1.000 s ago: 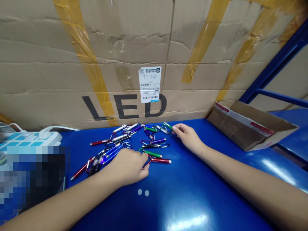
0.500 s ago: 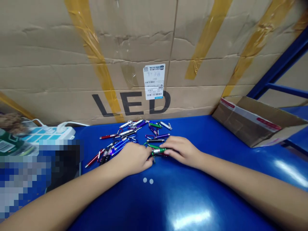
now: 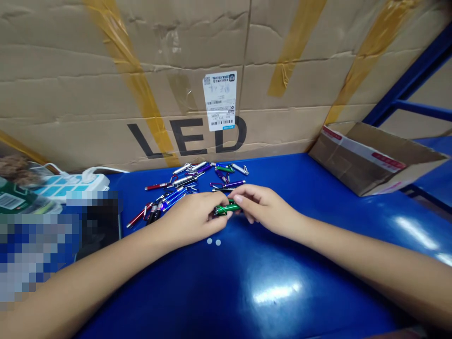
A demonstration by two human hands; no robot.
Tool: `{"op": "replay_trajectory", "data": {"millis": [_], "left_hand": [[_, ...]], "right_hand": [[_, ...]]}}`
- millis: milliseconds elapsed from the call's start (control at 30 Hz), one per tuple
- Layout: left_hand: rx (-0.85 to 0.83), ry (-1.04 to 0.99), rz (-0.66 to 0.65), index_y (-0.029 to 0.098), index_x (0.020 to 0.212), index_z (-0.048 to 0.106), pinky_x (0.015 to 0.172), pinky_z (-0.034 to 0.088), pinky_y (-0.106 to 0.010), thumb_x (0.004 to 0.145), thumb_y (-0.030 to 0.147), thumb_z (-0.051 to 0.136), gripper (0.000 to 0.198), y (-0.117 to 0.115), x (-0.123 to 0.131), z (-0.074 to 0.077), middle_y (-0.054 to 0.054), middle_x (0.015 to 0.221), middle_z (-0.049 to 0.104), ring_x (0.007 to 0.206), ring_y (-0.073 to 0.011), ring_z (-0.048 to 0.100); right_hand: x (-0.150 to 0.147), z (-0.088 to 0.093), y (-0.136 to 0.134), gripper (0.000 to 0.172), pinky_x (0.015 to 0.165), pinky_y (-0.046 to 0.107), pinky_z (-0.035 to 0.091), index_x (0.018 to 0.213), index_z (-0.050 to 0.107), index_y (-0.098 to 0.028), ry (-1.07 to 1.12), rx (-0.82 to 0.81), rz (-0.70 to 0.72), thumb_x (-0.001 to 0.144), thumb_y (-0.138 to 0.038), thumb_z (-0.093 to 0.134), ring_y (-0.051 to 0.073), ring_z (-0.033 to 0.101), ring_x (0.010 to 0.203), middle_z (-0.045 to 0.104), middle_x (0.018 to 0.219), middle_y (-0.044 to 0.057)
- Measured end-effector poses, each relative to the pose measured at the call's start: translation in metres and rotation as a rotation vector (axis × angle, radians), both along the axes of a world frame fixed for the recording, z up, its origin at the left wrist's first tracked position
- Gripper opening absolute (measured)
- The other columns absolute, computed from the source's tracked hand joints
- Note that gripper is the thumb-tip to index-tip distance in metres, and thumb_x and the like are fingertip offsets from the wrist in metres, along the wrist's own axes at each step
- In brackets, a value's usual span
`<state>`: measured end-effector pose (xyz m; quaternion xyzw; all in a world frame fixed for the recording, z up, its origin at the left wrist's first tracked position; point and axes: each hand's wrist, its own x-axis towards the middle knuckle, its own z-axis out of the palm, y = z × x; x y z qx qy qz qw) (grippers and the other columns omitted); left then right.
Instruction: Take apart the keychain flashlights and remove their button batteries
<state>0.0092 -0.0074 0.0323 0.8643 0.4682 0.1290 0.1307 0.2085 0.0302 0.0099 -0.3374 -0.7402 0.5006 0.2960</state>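
Note:
Both of my hands meet over a green keychain flashlight (image 3: 226, 208) just above the blue table (image 3: 247, 282). My left hand (image 3: 192, 220) pinches its left end and my right hand (image 3: 261, 207) closes on its right end. Behind them lies a pile of small keychain flashlights (image 3: 187, 184) in red, blue, purple, green and silver, with carabiner clips. Two small white discs (image 3: 213, 242) rest on the table just in front of my left hand.
A big cardboard carton marked LED (image 3: 190, 84) stands along the back. An open small cardboard box (image 3: 374, 157) lies at the right. A white power strip (image 3: 70, 183) and a green packet (image 3: 14, 200) sit at the left, beside a blurred patch.
My right hand came back from the far end of the pile to meet my left hand. Both now grip a green flashlight lifted off the table.

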Motion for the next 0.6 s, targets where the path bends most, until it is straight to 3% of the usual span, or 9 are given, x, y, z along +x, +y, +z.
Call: {"op": "replay_trajectory", "data": {"millis": [133,300,433,600], "left_hand": [[-0.011,-0.131,0.068,0.021,0.094,0.063,0.063,0.045,-0.024,0.089,0.029,0.051,0.015,-0.012,-0.006,-0.006,0.000,0.084,0.069,0.071,-0.0137,0.063],[0.191,-0.090,-0.057,0.019,0.102,0.062,0.070,0.047,-0.024,0.095,0.027,0.047,0.019,-0.028,-0.016,-0.028,-0.003,0.086,0.070,0.077,-0.0144,0.063],[0.358,0.058,-0.085,0.019,0.102,0.065,0.062,0.043,-0.025,0.098,0.033,0.043,0.026,-0.031,-0.018,-0.036,-0.001,0.072,0.067,0.066,-0.0149,0.059],[0.429,0.162,-0.113,0.018,0.078,0.063,0.052,0.035,-0.026,0.099,0.036,0.035,0.040,-0.030,-0.012,-0.038,0.000,0.059,0.059,0.055,-0.0156,0.054]], "right_hand": [[0.006,0.004,-0.014,0.029,0.040,0.018,0.037,0.089,0.059,-0.016,0.004,-0.301,0.017,0.089,-0.045,0.053,0.006,0.049,0.048,0.062,0.074,0.000],[0.011,-0.015,-0.026,0.046,0.041,0.018,0.037,0.074,0.056,-0.016,-0.089,-0.388,0.082,0.093,-0.055,0.041,0.006,0.046,0.045,0.056,0.060,-0.002],[0.008,-0.019,-0.032,0.047,0.046,0.021,0.037,0.070,0.051,-0.018,-0.085,-0.259,0.129,0.098,-0.051,0.032,0.007,0.044,0.046,0.053,0.058,-0.003],[0.007,-0.020,-0.036,0.044,0.056,0.025,0.034,0.062,0.039,-0.021,-0.149,0.081,0.049,0.099,-0.041,0.029,0.010,0.039,0.054,0.043,0.056,-0.004]]}}
